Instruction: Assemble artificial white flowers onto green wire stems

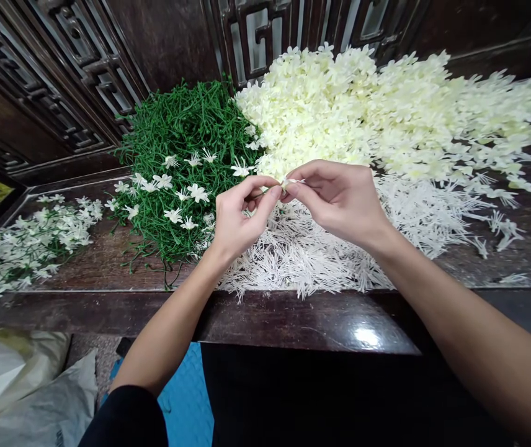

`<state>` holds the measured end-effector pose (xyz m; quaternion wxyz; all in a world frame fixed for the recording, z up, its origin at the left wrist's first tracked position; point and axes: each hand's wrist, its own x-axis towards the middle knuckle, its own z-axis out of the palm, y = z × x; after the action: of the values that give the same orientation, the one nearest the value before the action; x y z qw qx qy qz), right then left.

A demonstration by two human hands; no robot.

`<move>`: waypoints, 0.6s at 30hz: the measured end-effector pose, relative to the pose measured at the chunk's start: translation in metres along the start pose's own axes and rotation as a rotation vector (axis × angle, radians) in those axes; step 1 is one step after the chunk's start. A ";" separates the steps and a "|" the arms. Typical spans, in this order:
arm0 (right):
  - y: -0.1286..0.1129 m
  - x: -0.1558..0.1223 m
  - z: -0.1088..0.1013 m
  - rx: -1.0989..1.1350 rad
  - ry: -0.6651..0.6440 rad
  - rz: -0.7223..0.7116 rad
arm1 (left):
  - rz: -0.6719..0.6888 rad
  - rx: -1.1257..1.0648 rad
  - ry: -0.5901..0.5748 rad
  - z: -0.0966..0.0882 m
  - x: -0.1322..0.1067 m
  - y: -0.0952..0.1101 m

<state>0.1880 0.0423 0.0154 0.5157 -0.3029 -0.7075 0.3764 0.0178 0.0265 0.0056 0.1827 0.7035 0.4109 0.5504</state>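
My left hand [243,214] and my right hand [342,197] meet fingertip to fingertip over the piles, both closed in a pinch. Between them is a small white artificial flower [285,184], mostly covered by the fingers; its white strands poke out by my right fingertips. Whatever stem my left fingers grip is hidden. Beneath the hands spreads a heap of white plastic stamens [312,254]. Pale yellow-white fabric petals [321,118] are piled just behind. Left of my left hand lies a mound of green plastic stems [186,118], with several joined white flowers [198,193] on top.
More white flowers on green stems [37,242] lie at the left of the dark wooden bench [107,264]. A carved wooden back [172,43] rises behind the piles. Pale sacks [56,397] and a blue plastic surface [188,397] are below the bench.
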 end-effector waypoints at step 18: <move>-0.003 0.003 -0.006 0.156 -0.135 0.106 | 0.185 0.092 -0.064 -0.004 0.003 0.002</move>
<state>0.1926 0.0442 0.0204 0.4681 -0.2728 -0.6923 0.4766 0.0152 0.0266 0.0099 0.1117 0.7633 0.3629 0.5227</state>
